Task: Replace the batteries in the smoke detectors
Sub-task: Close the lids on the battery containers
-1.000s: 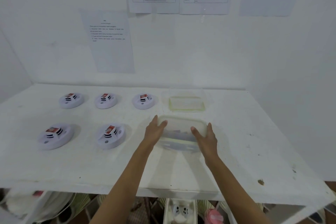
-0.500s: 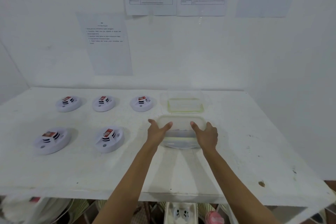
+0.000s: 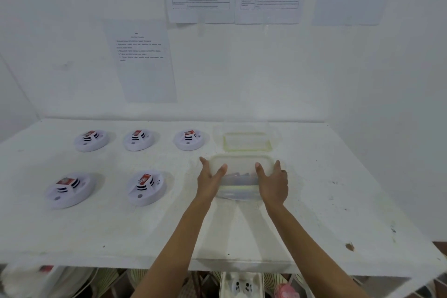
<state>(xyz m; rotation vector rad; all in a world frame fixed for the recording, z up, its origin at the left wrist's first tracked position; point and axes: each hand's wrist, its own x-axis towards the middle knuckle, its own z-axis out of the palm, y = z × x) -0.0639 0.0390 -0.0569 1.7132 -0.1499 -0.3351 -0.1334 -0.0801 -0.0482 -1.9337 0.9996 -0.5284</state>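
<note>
White table (image 3: 314,201); five smoke detectors (image 3: 145,187) sit left, well apart from the clear container (image 3: 238,169). A second ago the hands only flanked it. Now I see left hand (image 3: 209,181) and right hand (image 3: 274,184) gripping its ends, thumbs over the rim, so opening it probably comes next.

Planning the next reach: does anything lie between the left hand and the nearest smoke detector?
Nothing visible does. The left hand holds the clear container at its left end, and only bare table separates it from the nearest smoke detector.
</note>
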